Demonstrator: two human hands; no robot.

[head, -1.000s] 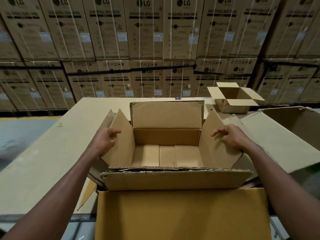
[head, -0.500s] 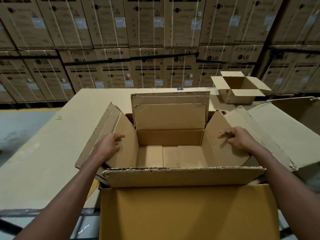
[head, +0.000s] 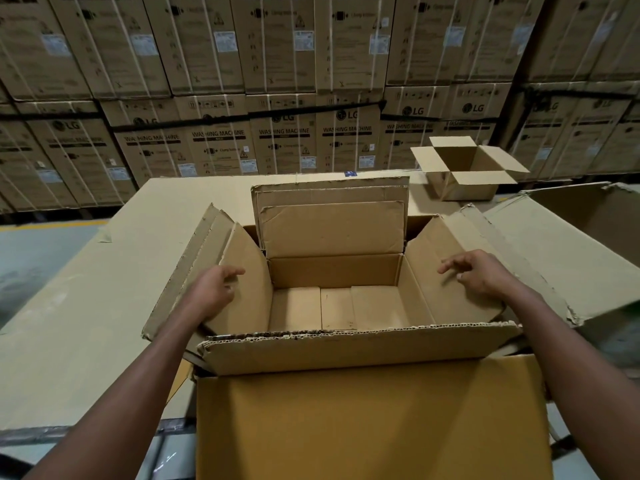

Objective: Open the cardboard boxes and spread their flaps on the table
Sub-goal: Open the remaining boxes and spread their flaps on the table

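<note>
A brown cardboard box [head: 334, 306] stands open in front of me on the cardboard-covered table [head: 86, 306]. Its far flap [head: 332, 226] stands upright, its near flap [head: 346, 351] folds toward me. My left hand [head: 214, 289] rests on the inner face of the left side flap [head: 239, 271], fingers loosely apart. My right hand [head: 481, 275] lies on the right side flap [head: 446, 271], fingers spread. Both side flaps lean outward. The box is empty inside. Neither hand grips anything.
A smaller open box [head: 467, 171] with all flaps spread sits at the table's far right. A large torn carton [head: 571, 244] lies to the right. A plain box face [head: 370, 420] fills the foreground. Stacked washing-machine cartons [head: 284, 98] wall the back. Grey floor [head: 27, 258] lies left.
Both side flaps have been pushed further outward. My hands have slid along them and my fingers have loosened. The camera has tilted down a little.
</note>
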